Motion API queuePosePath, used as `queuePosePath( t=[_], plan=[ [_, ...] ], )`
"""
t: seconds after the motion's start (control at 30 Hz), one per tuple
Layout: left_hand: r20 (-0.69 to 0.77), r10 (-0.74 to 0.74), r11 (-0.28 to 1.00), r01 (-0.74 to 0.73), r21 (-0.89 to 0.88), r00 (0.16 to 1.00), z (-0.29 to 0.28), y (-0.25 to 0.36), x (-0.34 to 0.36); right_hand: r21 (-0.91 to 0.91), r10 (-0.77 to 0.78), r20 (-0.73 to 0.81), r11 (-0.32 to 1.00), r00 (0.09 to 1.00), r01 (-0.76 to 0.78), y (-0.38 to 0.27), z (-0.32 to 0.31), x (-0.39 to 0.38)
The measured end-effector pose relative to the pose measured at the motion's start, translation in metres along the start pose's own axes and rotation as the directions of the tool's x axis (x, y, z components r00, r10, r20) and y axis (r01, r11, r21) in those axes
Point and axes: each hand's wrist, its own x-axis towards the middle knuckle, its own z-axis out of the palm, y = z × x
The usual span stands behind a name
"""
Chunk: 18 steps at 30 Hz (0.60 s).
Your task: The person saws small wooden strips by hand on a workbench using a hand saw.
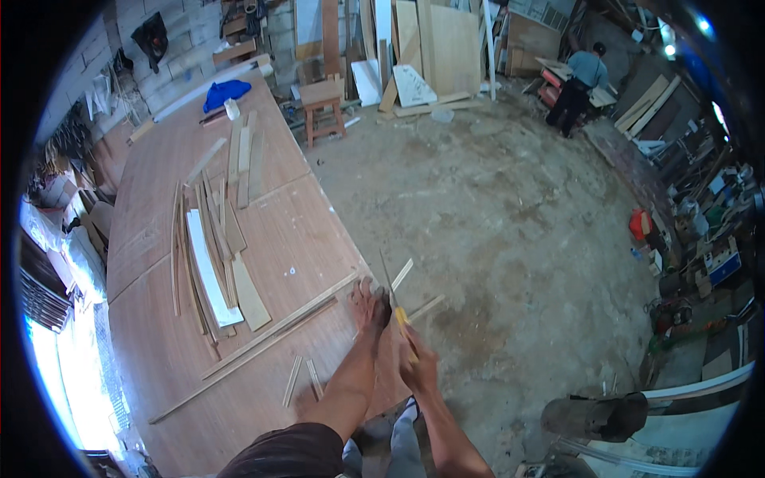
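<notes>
Yellow marks the handle of the handsaw (402, 317), which the right hand (419, 365) has wrapped in closed fingers just off the long edge of the reddish-brown plywood tabletop (307, 227). The left hand (370, 307) lies palm down at that edge, fingers loosely spread; whether they grip anything or only press cannot be told. A pale wooden strip (404, 272) juts past the edge beside the blade, and a second strip (428, 307) sticks out nearer the body. The step in hand looks like sawing a strip to length, though whether the teeth have entered the wood is too small to make out. The next stroke would call for firm pressure from the left hand, a steady blade line and fingertips kept well aside, since hand and blade sit very near each other. Beyond the edge, the concrete floor (494, 207) gives the right arm open room outward; the person's own legs (402, 438) stand below the saw, limiting the pull. Tableward there is less freedom: long thin strips (279, 323) lie near the left hand, with two short strips (292, 381) beside the forearm.
</notes>
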Motion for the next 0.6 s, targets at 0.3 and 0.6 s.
queuePosePath(
  t=[0.3,0.6],
  plan=[
    [0.042,-0.033,0.999,0.034,-0.024,0.999,-0.015,0.007,0.003,-0.022,-0.095,-0.033,0.995,0.995,0.095,0.004,-0.006,-0.016],
    [0.072,-0.049,0.999,0.048,0.015,0.996,0.0,-0.001,-0.002,-0.038,-0.064,-0.007,0.997,0.998,0.063,0.01,-0.016,-0.037]
  ],
)
